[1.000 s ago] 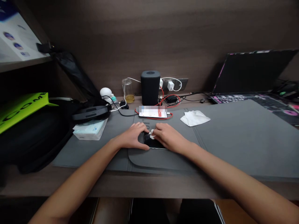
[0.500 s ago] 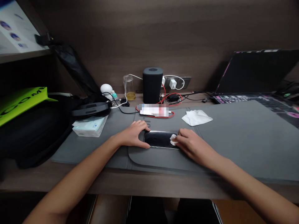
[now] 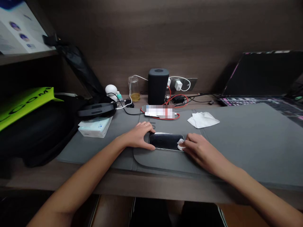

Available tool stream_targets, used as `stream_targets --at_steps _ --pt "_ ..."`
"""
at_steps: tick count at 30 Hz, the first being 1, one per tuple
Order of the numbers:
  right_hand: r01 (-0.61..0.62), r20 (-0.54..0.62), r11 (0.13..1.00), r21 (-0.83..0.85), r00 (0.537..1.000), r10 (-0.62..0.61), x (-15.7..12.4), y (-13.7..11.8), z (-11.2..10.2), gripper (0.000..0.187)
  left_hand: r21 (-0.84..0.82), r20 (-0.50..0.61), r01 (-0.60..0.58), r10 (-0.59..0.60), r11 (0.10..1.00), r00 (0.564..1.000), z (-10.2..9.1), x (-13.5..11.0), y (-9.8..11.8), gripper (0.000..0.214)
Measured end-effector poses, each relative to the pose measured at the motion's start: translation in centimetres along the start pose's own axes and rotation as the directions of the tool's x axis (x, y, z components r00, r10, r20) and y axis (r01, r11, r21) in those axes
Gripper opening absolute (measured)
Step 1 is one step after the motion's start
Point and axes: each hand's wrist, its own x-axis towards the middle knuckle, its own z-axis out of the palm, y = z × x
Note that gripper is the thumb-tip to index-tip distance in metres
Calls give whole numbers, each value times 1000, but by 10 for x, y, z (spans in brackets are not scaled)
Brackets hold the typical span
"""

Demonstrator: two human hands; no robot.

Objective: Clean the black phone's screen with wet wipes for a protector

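Observation:
A black phone [image 3: 165, 141] lies flat, screen up, on a grey desk mat [image 3: 236, 142]. My left hand [image 3: 139, 135] rests on the phone's left end, fingers curled around its edge and holding it still. My right hand [image 3: 199, 148] pinches a small white wipe [image 3: 181, 144] and presses it on the phone's right end.
A second phone [image 3: 161, 112] with a red cable lies behind. A crumpled white tissue [image 3: 202, 119] sits to the right of it. A black speaker [image 3: 158, 85], a glass jar [image 3: 133, 88] and chargers stand at the wall. A laptop [image 3: 262, 82] is far right; a tissue pack [image 3: 94, 127] and black bags are left.
My right hand has slid the white wipe from the phone's left end across the screen to its right end. The left hand stayed on the phone's left end.

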Motion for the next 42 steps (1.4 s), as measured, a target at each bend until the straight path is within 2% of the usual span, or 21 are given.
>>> stream_targets --at_steps 7,15,23,27,30,34,36,40,42 --pt "-28 24 999 21 999 28 40 9 8 21 15 2 16 -16 1000 1000 1 0 0 57" --pt "-69 -11 997 40 998 70 8 -8 9 22 2 6 16 -16 1000 1000 2 1 -2 58" --pt "-108 52 994 19 993 107 42 -3 12 20 19 23 25 -25 1000 999 0 0 2 54" --pt "-9 166 994 112 986 -9 35 0 2 16 22 18 25 -25 999 1000 0 0 3 54" --pt "57 234 985 166 968 -95 42 4 -2 13 24 25 26 -27 999 999 0 0 3 55" --pt "82 210 987 137 972 -110 65 6 0 11 18 13 45 -45 999 999 1 -1 3 55" --pt "129 208 976 173 964 -164 71 8 0 11 5 13 36 -37 999 999 1 -2 2 55" --pt "265 232 917 299 912 -339 65 12 0 12 5 26 33 -33 999 999 4 -2 1 56" --pt "258 188 927 273 930 -314 62 11 4 12 1 26 32 -32 999 999 4 -2 1 56"
